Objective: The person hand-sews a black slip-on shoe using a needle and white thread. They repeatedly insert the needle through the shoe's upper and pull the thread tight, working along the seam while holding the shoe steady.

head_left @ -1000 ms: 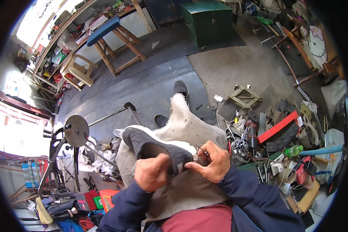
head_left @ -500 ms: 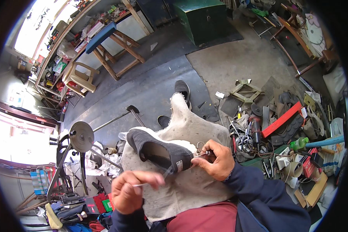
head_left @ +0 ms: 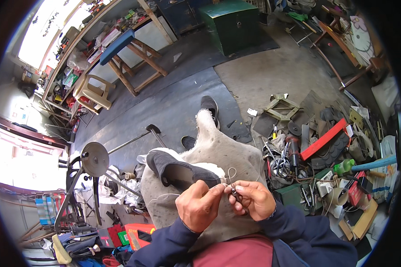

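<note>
A dark grey slip-on shoe point(head_left: 169, 163) with a white sole lies across the pale, stained cloth point(head_left: 236, 155) on my lap. Its heel end is closest to my hands. My right hand point(head_left: 256, 199) grips a stitching awl point(head_left: 234, 191) with a metal collar; the palm hides most of its handle. Beside it, my left hand point(head_left: 197, 205) pinches a pale thread point(head_left: 224, 184) close to the awl's needle, fingertips nearly meeting. A small loop of thread point(head_left: 232, 171) stands above the heel. Another strand of thread trails out left of my left hand.
On the left stands a metal stand with a round disc point(head_left: 95, 159). Tools and scraps crowd the right, including a red bar point(head_left: 324, 139), a scissor jack point(head_left: 282, 107) and a green bottle point(head_left: 343, 167). A blue-topped stool point(head_left: 118, 46) and green chest point(head_left: 231, 26) stand farther off.
My left hand has moved right and up from beside the shoe to the thread at the awl. The awl has drawn back slightly from the heel, and my right hand has turned.
</note>
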